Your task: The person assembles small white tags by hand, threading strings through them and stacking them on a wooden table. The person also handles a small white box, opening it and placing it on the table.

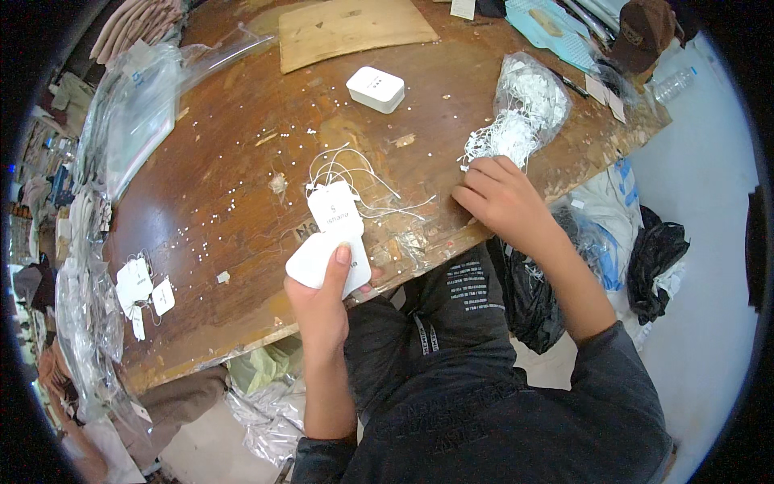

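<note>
My left hand [321,305] grips a small stack of white hang tags [310,262] over the table's near edge, thumb pressed on top. Just beyond them is another white hang tag [332,206] with printing, partly overlapped by the stack; I cannot tell whether it is held too. Thin white strings [355,171] spread from it across the wood. To the right, my right hand [501,196] touches the near end of a tangled bundle of white tag strings [506,139]. Its fingers are curled together, and whatever lies between the fingertips is hidden. The bundle spills from a clear plastic bag [536,89].
A white box [376,89] and a tan board [355,32] lie farther back on the worn wooden table [234,266]. More strung tags [135,284] rest at left, beside stacked clear plastic bags [133,121]. Tiny white bits dot the tabletop. Black bags [532,306] sit below the right edge.
</note>
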Tool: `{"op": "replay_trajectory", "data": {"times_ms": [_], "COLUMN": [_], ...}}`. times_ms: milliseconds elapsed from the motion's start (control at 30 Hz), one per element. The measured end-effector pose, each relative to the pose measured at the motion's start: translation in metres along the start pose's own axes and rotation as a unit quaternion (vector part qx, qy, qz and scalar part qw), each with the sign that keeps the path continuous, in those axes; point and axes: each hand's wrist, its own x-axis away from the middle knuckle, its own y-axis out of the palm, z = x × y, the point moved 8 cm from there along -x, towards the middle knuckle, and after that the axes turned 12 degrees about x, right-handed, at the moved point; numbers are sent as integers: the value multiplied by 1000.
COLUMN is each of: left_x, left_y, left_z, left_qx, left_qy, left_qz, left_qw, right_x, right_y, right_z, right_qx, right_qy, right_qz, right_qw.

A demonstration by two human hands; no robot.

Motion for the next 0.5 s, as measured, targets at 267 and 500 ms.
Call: {"op": "replay_trajectory", "data": {"times_ms": [267, 500], "left_x": [1, 7], "left_y": [-8, -7], "left_z": [-2, 7], "left_qx": [117, 6], "left_qy": [51, 106], "left_qz": [63, 90], "left_qw": [990, 990], "right_x": [-32, -34], "right_y": [-20, -11], "right_z": [-68, -56], "right_qx": [-378, -560], "right_qy": [13, 221], "right_qz": [173, 183], "right_qw": [910, 777]}}
